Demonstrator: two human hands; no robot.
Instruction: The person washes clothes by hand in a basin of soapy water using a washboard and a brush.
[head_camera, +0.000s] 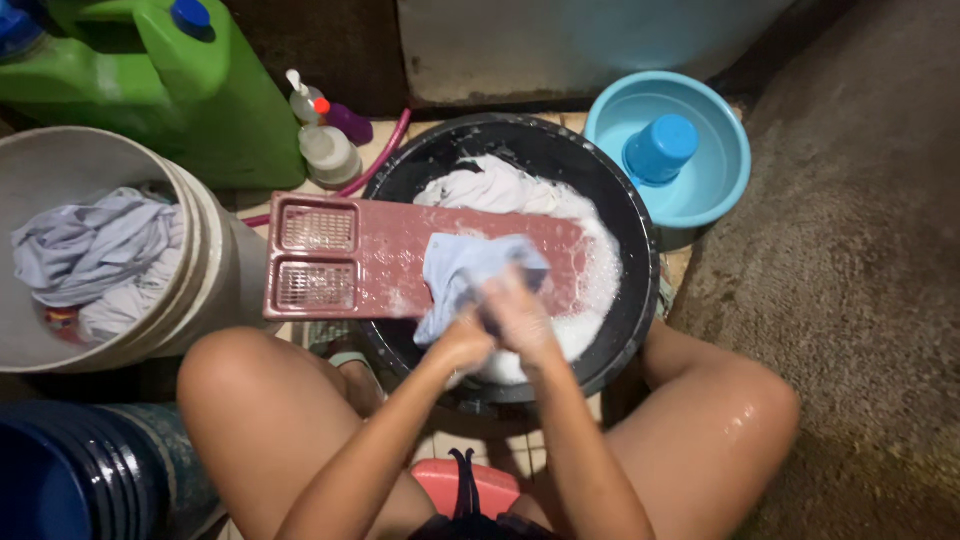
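Observation:
A pale blue wet cloth (462, 266) lies on a reddish-brown washboard (380, 255) that rests across a black basin (635, 250) full of suds and white laundry. My left hand (462, 343) grips the cloth's near edge. My right hand (520, 312), blurred, is closed on the cloth beside it, pressing it to the board. Both hands touch each other over the basin's near side.
A white bucket (205, 250) with pale clothes stands at left. Behind it is a green jerrycan (200, 90) and soap bottles (325, 140). A blue basin (715, 175) holding a blue cup (660, 148) sits at the back right. A dark blue bucket (70, 480) is at the lower left.

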